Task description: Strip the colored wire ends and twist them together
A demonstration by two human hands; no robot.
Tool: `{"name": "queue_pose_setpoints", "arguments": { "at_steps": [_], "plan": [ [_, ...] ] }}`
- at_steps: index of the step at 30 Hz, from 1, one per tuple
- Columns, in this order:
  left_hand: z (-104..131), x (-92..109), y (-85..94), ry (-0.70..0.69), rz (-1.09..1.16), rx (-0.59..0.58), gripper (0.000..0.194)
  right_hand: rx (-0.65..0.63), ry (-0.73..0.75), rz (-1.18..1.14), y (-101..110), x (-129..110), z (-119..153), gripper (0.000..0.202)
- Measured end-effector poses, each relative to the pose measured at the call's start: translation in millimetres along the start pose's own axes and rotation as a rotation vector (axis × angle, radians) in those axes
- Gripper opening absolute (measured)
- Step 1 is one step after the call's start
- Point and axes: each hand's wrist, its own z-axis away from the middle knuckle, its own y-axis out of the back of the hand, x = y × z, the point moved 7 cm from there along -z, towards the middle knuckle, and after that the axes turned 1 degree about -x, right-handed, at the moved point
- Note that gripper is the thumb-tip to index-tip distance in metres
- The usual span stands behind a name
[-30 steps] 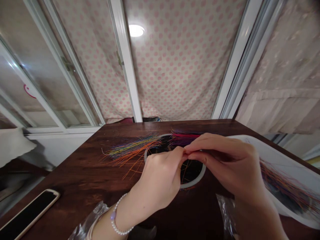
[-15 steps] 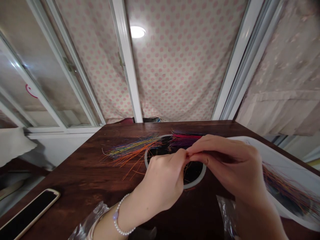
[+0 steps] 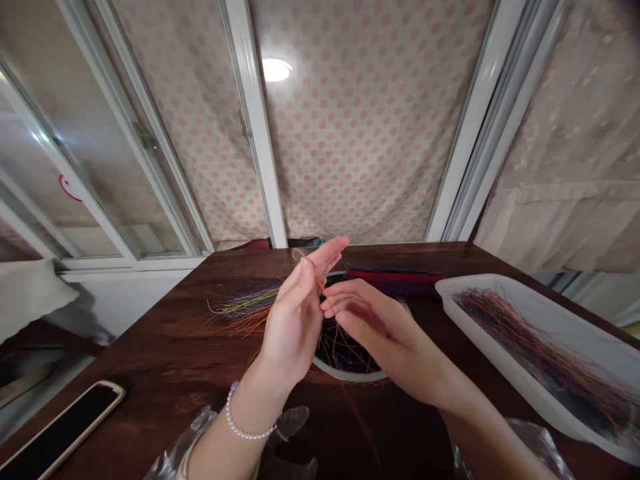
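An orange wire (image 3: 299, 253) makes a small loop at the thumb of my left hand (image 3: 295, 327); that hand is upright, its thumb pressing the wire to the fingers. Close on its right, my right hand (image 3: 383, 333) has its fingers bent around the wire's lower part, near the left palm. Beneath both hands lies a round black dish with a pale rim (image 3: 373, 377), loose wires across it. Yellow, blue and orange wires (image 3: 247, 308) stick out to the left, and red and purple wires (image 3: 400, 280) lie behind the right hand.
A white tray (image 3: 500, 373) of mixed coloured wires stands at the right. A phone (image 3: 65, 427) lies at the table's left edge. Clear plastic (image 3: 293, 421) is near my left wrist, with more (image 3: 540, 443) under my right forearm. Curtained windows rise behind the table (image 3: 170, 347).
My left hand has turned upright and moved left. My right hand has moved left and down, and its fingertips no longer meet the left fingertips. The orange loop now shows.
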Motion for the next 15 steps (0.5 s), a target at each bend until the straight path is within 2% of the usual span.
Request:
{"name": "queue_pose_setpoints", "arguments": {
  "at_steps": [3,10,15],
  "plan": [
    [-1.0,0.4,-0.1,0.022,0.017,-0.015,0.033,-0.015,-0.011,-0.051,-4.7,4.0,-0.7,0.015],
    [-3.0,-7.1,2.1,0.106,0.098,-0.061,0.034,-0.151,-0.114,-0.286,-21.1,15.0,-2.7,0.037],
    [-5.7,2.2,12.6,-0.052,0.091,0.050,0.034,-0.129,-0.154,-0.235,-29.3,25.0,-6.5,0.042]
  ]
}}
